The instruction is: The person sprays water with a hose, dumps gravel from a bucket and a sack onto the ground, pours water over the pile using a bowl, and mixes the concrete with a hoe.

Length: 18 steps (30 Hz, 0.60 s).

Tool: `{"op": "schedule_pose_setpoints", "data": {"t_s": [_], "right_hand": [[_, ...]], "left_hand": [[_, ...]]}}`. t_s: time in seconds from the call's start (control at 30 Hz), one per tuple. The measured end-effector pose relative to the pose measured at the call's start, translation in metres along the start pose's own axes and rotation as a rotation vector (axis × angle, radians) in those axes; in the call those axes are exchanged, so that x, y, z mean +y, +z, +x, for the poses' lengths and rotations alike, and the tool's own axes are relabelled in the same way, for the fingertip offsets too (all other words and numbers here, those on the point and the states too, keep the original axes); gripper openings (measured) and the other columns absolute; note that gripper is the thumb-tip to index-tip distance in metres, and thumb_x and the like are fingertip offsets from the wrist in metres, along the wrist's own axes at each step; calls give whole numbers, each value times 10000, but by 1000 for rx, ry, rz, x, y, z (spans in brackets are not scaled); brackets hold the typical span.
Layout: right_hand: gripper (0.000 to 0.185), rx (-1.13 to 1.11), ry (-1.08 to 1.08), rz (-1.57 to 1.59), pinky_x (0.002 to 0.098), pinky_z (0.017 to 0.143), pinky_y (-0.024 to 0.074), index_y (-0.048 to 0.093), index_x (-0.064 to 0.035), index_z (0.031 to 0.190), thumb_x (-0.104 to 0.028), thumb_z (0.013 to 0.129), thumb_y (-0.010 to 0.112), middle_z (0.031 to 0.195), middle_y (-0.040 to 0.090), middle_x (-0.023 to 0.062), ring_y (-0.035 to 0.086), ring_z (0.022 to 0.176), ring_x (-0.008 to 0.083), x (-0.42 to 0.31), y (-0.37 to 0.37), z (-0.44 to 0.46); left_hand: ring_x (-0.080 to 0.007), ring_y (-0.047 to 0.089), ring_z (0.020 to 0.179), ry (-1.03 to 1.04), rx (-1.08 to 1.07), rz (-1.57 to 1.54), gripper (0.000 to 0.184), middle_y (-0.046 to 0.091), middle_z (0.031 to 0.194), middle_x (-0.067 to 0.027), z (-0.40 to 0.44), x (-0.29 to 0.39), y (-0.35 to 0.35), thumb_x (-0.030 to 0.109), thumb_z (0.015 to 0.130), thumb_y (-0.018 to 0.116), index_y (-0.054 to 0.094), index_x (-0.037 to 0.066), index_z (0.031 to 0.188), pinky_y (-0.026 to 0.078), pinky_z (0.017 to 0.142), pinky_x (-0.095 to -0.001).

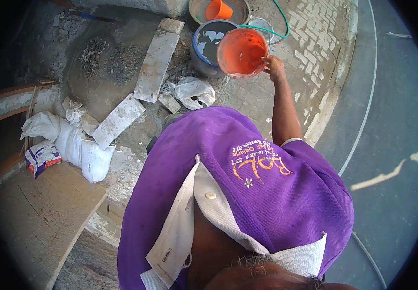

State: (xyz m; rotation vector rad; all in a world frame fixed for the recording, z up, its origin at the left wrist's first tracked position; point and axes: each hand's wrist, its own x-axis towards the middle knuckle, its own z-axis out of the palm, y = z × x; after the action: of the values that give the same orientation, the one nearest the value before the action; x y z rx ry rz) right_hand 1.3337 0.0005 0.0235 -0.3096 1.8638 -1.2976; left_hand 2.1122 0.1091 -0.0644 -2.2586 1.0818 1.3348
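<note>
My right hand [274, 69] reaches forward with its fingers closed on the rim of an orange bucket [242, 54]. The bucket is tilted so that its inside faces me, and its walls look wet and stained. It overlaps the right edge of a blue tub [198, 48] filled with dark water; I cannot tell whether the two touch. Behind the bucket sits a clear round container [262, 28], partly hidden. My left hand is not in view.
An orange mug [218, 9] lies in a wide basin [197, 10] at the back. A green hose [285, 19] curls beside it. Stone slabs [157, 63], a gravel pile [114, 60] and white sacks [76, 145] lie to the left. The road [392, 96] runs along the right.
</note>
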Motion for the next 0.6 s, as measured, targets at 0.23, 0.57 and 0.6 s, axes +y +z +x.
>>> {"op": "schedule_pose_setpoints", "data": {"t_s": [0.23, 0.57, 0.6], "right_hand": [[257, -23, -6, -221, 345, 710, 495, 651, -32, 897, -250, 786, 727, 886, 619, 81, 589, 797, 176, -33, 51, 22], [501, -358, -509, -471, 337, 919, 447, 629, -33, 1171, -356, 796, 702, 1081, 667, 142, 613, 1050, 250, -185, 129, -58], [511, -325, -585, -447, 335, 928, 443, 616, -31, 1189, -352, 801, 703, 1079, 670, 130, 615, 1038, 245, -204, 122, -65]], "left_hand": [[-104, 515, 585, 183, 15, -247, 307, 599, 729, -1, -15, 49, -20, 320, 829, 699, 649, 57, 980, 383, 509, -263], [-125, 582, 854, 388, 278, -601, 391, 656, 978, -58, -36, 170, -125, 266, 868, 673, 601, 1, 1147, 458, 715, -260], [-129, 584, 908, 505, 331, -641, 389, 657, 995, -63, -34, 182, -145, 243, 882, 662, 591, -18, 1162, 464, 780, -261]]}}
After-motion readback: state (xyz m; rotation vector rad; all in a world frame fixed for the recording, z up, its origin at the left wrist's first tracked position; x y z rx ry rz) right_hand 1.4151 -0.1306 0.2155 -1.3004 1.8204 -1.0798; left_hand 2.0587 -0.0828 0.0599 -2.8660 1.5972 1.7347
